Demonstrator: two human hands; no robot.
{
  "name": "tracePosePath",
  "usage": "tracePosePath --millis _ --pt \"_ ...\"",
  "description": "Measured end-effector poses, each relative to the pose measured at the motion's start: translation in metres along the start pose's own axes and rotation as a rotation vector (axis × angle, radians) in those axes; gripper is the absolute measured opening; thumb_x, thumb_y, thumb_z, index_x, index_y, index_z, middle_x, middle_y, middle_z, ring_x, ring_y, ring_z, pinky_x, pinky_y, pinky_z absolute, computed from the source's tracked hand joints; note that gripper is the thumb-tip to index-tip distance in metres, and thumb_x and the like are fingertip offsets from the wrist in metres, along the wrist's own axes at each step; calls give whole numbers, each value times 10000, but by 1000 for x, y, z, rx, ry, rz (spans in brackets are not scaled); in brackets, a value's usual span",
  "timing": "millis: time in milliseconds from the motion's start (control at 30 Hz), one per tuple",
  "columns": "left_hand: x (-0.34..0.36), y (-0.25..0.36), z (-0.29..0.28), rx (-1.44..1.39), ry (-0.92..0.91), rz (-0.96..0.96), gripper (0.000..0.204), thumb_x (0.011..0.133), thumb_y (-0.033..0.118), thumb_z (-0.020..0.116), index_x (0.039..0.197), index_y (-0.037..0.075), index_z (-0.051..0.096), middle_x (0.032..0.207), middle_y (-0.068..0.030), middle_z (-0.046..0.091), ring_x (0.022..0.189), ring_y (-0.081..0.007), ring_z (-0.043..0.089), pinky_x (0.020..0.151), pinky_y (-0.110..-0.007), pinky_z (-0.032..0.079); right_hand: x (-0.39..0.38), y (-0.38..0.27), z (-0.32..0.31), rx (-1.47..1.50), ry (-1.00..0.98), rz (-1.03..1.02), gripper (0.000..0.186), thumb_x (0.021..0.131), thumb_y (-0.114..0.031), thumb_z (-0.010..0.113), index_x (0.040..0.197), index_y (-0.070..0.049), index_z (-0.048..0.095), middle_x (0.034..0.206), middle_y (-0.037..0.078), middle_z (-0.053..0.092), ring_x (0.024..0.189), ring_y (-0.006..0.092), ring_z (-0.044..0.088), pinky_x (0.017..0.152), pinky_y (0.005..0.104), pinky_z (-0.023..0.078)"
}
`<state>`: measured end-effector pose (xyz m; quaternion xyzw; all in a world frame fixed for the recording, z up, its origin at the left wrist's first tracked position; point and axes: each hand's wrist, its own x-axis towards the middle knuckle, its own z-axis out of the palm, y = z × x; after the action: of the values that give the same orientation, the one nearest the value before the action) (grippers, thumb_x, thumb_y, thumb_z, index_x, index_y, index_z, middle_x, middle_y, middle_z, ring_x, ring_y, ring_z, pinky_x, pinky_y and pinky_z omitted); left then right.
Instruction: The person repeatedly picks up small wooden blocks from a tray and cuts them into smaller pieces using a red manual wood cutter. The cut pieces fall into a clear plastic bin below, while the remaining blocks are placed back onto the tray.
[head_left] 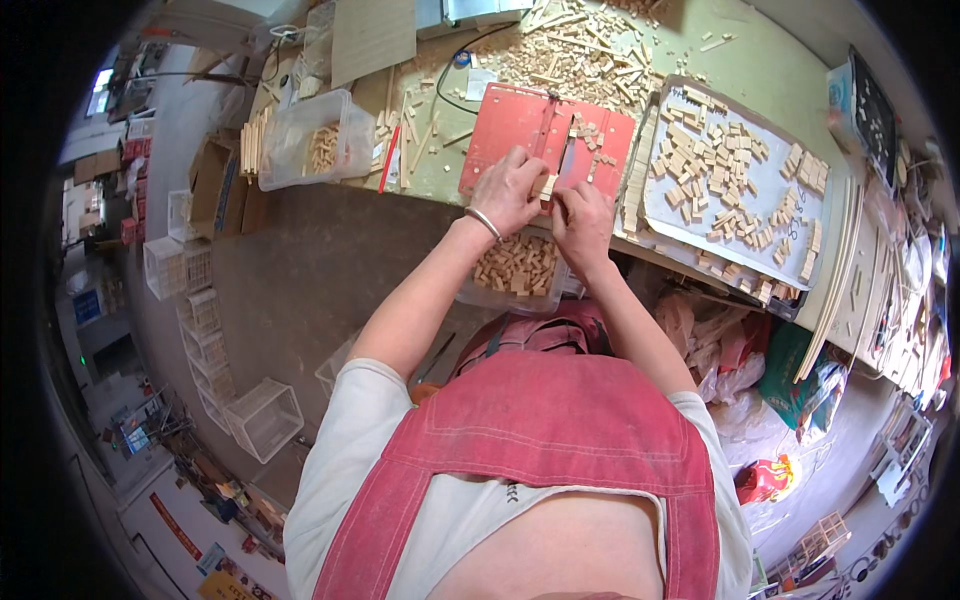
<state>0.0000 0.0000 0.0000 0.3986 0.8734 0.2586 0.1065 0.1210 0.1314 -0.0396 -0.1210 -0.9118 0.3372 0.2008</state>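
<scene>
A red table saw plate (490, 130), with a slot and a blade down its middle, sits at the bench's front edge. My left hand (508, 195) has closed fingers on a small pale wood block (546, 186) near the blade. My right hand (584, 220) is closed beside the same block, its fingertips at the block's right side; what it grips is hard to make out. Small cut pieces (585, 130) lie on the plate. Below my wrists a clear bin (515, 270) holds many small blocks.
A tray (670, 230) of wood blocks lies to the right, long strips (820, 300) beside it. A clear box (280, 170) with sticks stands left on the green bench (760, 90), offcuts piled behind the plate. Stacked crates (263, 415) stand on the floor at left.
</scene>
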Motion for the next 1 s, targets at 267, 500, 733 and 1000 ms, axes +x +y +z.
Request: tracePosePath --millis 267,500,733,1000 --pt "9 3 -4 12 19 15 326 783 133 806 1083 92 686 1037 -121 615 967 -368 676 827 -493 567 -1 -5 -15 34 19 25 111 870 -119 731 969 -73 754 879 103 637 880 303 642 788 437 431" --pt "24 -6 -2 13 52 26 328 740 111 790 1057 91 706 1014 -123 636 949 -371 683 816 -493 576 -26 -8 -46 81 4 161 124 880 -82 716 991 -49 761 869 101 639 873 306 645 793 429 435" --pt "48 -6 -6 31 5 -25 351 736 131 800 1077 105 720 1035 -120 647 950 -371 698 824 -490 584 -52 -5 -75 82 38 204 142 881 -46 711 1009 -42 773 904 97 682 889 287 655 801 406 433" --pt "80 -13 -7 55 2 -37 366 738 138 805 1093 105 718 1064 -117 651 957 -373 703 830 -498 588 -72 4 -92 75 52 276 153 889 -44 701 1027 -42 767 905 96 687 897 282 663 807 399 432"
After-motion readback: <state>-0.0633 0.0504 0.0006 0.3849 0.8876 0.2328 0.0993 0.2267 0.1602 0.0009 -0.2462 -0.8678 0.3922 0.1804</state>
